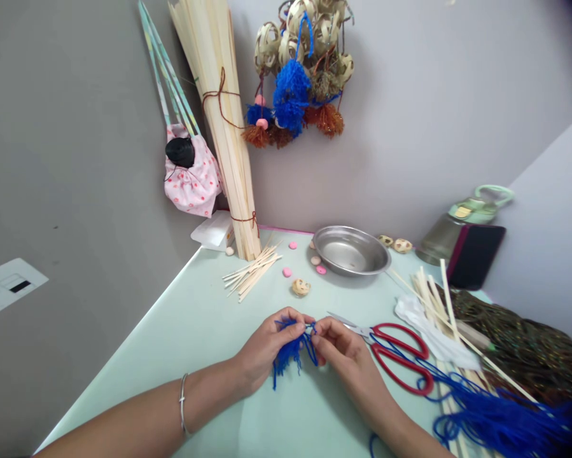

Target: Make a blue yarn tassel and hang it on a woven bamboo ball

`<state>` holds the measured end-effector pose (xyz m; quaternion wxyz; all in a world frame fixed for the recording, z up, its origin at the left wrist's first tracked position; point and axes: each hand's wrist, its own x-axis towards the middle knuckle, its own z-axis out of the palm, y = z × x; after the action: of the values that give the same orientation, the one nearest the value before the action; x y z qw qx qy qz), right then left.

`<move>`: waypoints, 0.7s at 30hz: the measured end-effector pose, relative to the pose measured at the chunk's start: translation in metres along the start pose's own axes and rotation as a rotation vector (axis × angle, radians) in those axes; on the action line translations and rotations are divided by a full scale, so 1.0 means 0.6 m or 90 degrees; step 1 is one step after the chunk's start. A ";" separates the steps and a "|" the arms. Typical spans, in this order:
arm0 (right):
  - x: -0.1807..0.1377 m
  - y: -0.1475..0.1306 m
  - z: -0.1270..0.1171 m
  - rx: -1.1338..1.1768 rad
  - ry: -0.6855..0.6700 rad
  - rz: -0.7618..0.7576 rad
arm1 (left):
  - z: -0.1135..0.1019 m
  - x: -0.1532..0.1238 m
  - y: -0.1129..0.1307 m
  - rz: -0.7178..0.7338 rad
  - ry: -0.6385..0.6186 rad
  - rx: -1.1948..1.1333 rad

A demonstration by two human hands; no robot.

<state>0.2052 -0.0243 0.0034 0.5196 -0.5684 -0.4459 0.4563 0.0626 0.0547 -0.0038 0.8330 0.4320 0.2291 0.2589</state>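
A small blue yarn tassel hangs over the table, its loose strands pointing down. My left hand pinches it near the top between thumb and fingers. Close beside, my right hand has its thumb and forefinger pressed together on the blue yarn at the tassel's upper right end. The fingers hide part of the knot or loop there. Just right of my right hand lie scissors with red handles, their blades partly behind the hand.
Blue yarn, dark yarn and pale strips crowd the right. A metal bowl, phone and bottle stand behind. Short sticks, a woven ball and a tall strip bundle are farther left.
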 end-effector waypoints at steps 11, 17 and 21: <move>0.004 0.008 -0.002 -0.007 0.027 0.002 | 0.000 -0.001 -0.010 0.000 0.021 0.125; 0.004 0.006 -0.002 -0.017 0.012 0.019 | 0.001 -0.003 -0.001 -0.024 0.011 0.093; 0.003 0.005 -0.001 -0.011 0.008 0.021 | 0.000 -0.001 0.000 -0.044 -0.007 0.038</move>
<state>0.2062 -0.0229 0.0001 0.5097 -0.5828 -0.4372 0.4576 0.0623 0.0545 -0.0036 0.8296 0.4496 0.2469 0.2205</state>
